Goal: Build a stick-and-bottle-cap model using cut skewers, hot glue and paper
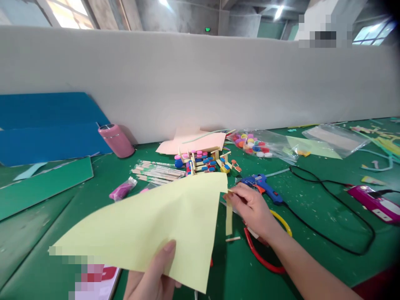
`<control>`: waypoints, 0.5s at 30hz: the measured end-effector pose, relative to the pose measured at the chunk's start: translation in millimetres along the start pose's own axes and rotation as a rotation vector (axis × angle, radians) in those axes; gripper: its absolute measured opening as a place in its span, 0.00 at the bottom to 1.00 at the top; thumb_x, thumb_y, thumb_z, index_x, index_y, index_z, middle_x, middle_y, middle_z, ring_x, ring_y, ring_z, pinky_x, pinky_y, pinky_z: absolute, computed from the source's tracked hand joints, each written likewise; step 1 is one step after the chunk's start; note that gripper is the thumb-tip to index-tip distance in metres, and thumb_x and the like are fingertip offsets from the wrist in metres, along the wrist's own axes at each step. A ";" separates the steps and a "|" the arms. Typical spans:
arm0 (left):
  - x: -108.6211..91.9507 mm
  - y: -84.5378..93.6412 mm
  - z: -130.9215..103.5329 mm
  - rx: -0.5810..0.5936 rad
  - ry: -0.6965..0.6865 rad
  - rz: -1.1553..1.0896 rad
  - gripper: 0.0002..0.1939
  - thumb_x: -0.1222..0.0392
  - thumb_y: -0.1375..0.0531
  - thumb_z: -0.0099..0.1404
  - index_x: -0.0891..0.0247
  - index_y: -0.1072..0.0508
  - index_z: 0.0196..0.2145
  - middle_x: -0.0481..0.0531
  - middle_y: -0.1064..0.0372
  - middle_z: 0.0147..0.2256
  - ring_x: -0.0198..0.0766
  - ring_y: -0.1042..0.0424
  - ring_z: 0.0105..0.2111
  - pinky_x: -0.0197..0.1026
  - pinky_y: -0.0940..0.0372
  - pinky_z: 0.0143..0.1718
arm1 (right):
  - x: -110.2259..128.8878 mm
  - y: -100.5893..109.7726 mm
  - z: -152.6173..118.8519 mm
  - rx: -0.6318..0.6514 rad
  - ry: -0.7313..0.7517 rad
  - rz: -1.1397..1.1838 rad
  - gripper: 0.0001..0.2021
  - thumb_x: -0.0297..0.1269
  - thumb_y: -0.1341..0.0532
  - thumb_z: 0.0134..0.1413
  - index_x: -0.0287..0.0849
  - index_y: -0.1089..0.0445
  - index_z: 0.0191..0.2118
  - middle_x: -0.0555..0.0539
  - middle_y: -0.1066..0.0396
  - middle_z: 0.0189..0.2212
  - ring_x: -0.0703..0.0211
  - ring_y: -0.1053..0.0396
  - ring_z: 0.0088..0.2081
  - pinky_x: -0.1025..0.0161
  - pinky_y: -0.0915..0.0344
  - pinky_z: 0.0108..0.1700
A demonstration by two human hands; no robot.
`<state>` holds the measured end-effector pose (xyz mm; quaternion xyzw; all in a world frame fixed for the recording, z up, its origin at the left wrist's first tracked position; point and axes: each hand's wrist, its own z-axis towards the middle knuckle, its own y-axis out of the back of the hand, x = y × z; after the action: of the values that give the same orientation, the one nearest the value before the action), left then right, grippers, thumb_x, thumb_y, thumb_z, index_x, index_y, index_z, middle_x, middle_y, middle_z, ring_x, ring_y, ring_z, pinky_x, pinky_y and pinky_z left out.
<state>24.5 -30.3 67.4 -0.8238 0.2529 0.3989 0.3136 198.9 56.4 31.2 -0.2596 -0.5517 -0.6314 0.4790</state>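
Observation:
A large pale yellow paper sheet (162, 216) is raised over the table. My left hand (156, 275) grips its lower edge, thumb on top and fingers underneath. At the sheet's upper right corner, my right hand (253, 206) has its fingers pinched on a narrow yellow paper strip (229, 218) that hangs down. A small white stick (233, 239) lies below the strip. Beneath and beside my right wrist are red-handled (262, 258) and yellow curved parts, partly covered by the arm. The blue glue gun (265, 187) lies just beyond my right hand.
Small colourful wooden figures (203, 162), wrapped sticks (156, 171) and pink paper (190, 141) lie behind the sheet. A pink cup (116, 141) and blue boards (56, 141) stand left. A bag of bottle caps (253, 143), a black cable (331, 200) and a magenta power strip (375, 203) lie right.

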 end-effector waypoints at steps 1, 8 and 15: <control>-0.3 1.0 3.1 -0.006 -0.007 0.004 0.32 0.66 0.36 0.46 0.54 0.36 0.50 0.48 0.29 0.34 0.33 0.34 0.18 0.32 0.40 0.10 | -2.6 4.3 -1.3 -0.011 -0.029 0.002 0.15 0.38 0.47 0.56 0.40 0.36 0.21 0.52 0.45 0.22 0.63 0.43 0.26 0.66 0.46 0.29; -14.2 1.2 29.0 0.072 -0.249 -0.013 0.20 0.65 0.35 0.47 0.57 0.28 0.40 0.44 0.31 0.27 0.32 0.36 0.19 0.31 0.39 0.13 | -33.1 14.1 -20.0 -0.047 -0.250 0.127 0.16 0.45 0.49 0.57 0.39 0.33 0.27 0.53 0.41 0.20 0.63 0.42 0.23 0.68 0.44 0.24; -60.7 -29.6 74.7 0.201 -0.446 -0.158 0.14 0.76 0.41 0.51 0.60 0.30 0.33 0.38 0.31 0.26 0.27 0.34 0.23 0.30 0.42 0.19 | -38.2 11.0 -33.5 -0.042 -0.327 0.207 0.17 0.47 0.48 0.56 0.39 0.33 0.29 0.52 0.41 0.21 0.64 0.42 0.24 0.68 0.42 0.25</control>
<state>-26.6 53.4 90.0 -0.6973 0.1509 0.5177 0.4722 231.0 37.7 -5.2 -0.4243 -0.5791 -0.5395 0.4399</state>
